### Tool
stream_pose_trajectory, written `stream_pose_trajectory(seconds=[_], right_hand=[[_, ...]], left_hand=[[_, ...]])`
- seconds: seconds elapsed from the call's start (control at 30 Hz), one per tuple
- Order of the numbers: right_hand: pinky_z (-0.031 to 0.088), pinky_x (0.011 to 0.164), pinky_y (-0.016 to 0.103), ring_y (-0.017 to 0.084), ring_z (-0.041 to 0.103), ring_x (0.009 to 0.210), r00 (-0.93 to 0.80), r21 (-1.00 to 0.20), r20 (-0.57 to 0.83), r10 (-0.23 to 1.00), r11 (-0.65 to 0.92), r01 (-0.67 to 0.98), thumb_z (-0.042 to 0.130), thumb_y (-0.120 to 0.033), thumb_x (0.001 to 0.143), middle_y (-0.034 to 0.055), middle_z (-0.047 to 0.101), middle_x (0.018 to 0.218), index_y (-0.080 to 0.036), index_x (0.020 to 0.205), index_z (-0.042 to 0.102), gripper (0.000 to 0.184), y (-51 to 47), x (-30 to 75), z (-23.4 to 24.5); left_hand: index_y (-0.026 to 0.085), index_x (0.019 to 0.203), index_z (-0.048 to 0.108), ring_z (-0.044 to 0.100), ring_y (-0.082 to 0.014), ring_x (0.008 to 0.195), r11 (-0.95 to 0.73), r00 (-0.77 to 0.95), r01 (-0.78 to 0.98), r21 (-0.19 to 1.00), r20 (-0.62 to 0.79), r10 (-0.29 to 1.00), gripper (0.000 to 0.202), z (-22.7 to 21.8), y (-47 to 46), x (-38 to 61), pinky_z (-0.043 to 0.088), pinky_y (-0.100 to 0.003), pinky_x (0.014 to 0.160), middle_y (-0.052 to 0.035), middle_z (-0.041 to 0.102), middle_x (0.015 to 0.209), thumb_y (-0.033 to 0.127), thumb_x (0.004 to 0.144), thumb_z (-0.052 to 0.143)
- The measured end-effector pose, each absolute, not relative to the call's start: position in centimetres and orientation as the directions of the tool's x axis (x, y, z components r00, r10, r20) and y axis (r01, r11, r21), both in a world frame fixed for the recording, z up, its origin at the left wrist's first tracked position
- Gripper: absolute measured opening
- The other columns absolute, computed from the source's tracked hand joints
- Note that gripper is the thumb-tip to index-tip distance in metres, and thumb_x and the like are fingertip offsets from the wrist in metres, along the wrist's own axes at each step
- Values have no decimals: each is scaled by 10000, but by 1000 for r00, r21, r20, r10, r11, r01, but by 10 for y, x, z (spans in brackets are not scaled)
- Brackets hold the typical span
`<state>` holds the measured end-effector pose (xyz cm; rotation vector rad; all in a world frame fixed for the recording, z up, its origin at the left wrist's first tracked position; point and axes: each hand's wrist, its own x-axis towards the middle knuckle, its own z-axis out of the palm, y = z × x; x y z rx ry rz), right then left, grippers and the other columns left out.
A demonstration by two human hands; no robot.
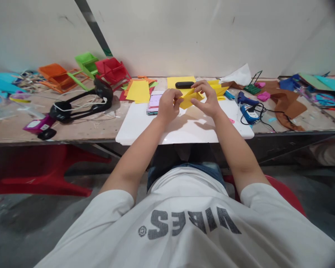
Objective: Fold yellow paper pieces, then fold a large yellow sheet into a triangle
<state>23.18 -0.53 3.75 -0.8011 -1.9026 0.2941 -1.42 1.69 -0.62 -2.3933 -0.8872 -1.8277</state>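
A pale, smooth wall [167,41] in broad panels fills the top of the frame, above a scuffed workbench [86,126] that runs across the middle. At centre lies a glossy white board [136,126] with rounded corners. At the upper left stand small chair-like models of thin bars and matte sheet: an orange model [54,74], a green model [86,62] and a red model [111,70]. Right of them, flat yellow rectangles [138,91] overlap other coloured sheets, and a slim block with a lilac top [155,100] sits by the board's upper left corner. A black oblong case [184,85] with rounded ends rests on a yellow sheet [173,80] at upper centre. Right of centre are a dark blue glue gun [247,98], a blue-and-white power strip [250,114] with looping black cable, and limp brown sheet material [289,104].

Both bare forearms reach up from the lower frame and converge over the board. The left hand [168,105] is curled, back upward, its fingertips pinching the left edge of a folded yellow piece [187,102]. The right hand [209,99] arches from the other side, thumb and forefinger spread around the piece's right end; I cannot tell how firmly it grips. The piece, creased and angular, lies between the two sets of fingertips, above the board's far part.
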Motion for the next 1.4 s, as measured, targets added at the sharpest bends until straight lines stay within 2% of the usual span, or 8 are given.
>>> stream_pose_trajectory(seconds=[0.33, 0.6, 0.7, 0.77, 0.93, 1.03, 1.2, 1.4], right_hand=[[537, 1301, 619, 349, 725, 1322, -41, -697, 590, 807, 534, 478, 914, -511, 833, 99, 774, 1342, -279, 850, 668, 338, 19, 251, 35], [635, 952, 499, 259, 635, 937, -14, -786, 396, 918, 347, 512, 898, -478, 830, 24, 616, 892, -262, 847, 685, 303, -50, 259, 59], [600, 775, 453, 255, 639, 816, -63, -826, 202, 977, 205, 525, 855, -485, 875, 22, 630, 818, -267, 912, 694, 274, -83, 250, 50], [565, 718, 436, 254, 644, 746, -10, -817, 117, 993, 102, 567, 872, -451, 842, 0, 639, 793, -279, 1080, 710, 335, -101, 241, 41], [545, 746, 430, 280, 670, 766, -6, -777, 95, 995, 78, 625, 869, -369, 781, -39, 675, 818, -307, 1654, 511, 946, -127, 224, 27], [523, 753, 430, 285, 646, 782, 9, -732, 111, 994, 75, 677, 852, -374, 801, -17, 682, 859, -304, 1661, 511, 928, -131, 217, 23], [523, 737, 431, 280, 622, 776, 6, -760, 133, 991, 98, 642, 832, -431, 882, -3, 673, 877, -310, 1643, 539, 825, -130, 216, 16], [510, 682, 369, 196, 529, 696, -173, -906, 82, 981, 146, 397, 888, -681, 895, -52, 597, 856, -365, 1603, 596, 829, -139, 233, 13]], left_hand=[[289, 1138, 639, 738, -237, 963, -708, -137, 308, 635, 766, 628, 447, 18, 1, -18, 630, -404, 875, -25, 638, 963, 708, 1091, 788], [284, 1213, 656, 677, -161, 755, -476, -56, 299, 827, 513, 856, 259, 17, -101, -33, 553, -295, 716, 27, 671, 885, 276, 995, 797], [279, 1187, 684, 714, -177, 776, -352, -49, 343, 871, 391, 919, 252, 7, -131, -40, 556, -316, 729, 7, 727, 930, 181, 960, 734], [282, 1190, 694, 722, -201, 787, -289, -62, 453, 844, 353, 934, 263, 2, -139, -45, 565, -353, 777, 1, 751, 930, 156, 961, 719], [270, 1164, 741, 745, -327, 950, -255, 51, 792, 555, 355, 933, 189, -5, -137, -51, 550, -477, 893, -75, 795, 984, 169, 1009, 705], [251, 1223, 797, 729, -383, 1185, -385, 187, 841, 381, 462, 867, 257, -3, -142, -49, 543, -532, 1000, -154, 787, 1218, 148, 1028, 664], [244, 1243, 835, 722, -337, 1167, -736, 647, 619, 275, 352, 676, 320, 4, -161, -45, 549, -511, 1052, -141, 786, 1232, 191, 1144, 536], [230, 1410, 780, 704, -387, 1316, -787, 693, 555, 270, 373, 617, 344, -4, -171, -49, 566, -551, 1138, -179, 759, 1419, 421, 1133, 706]])
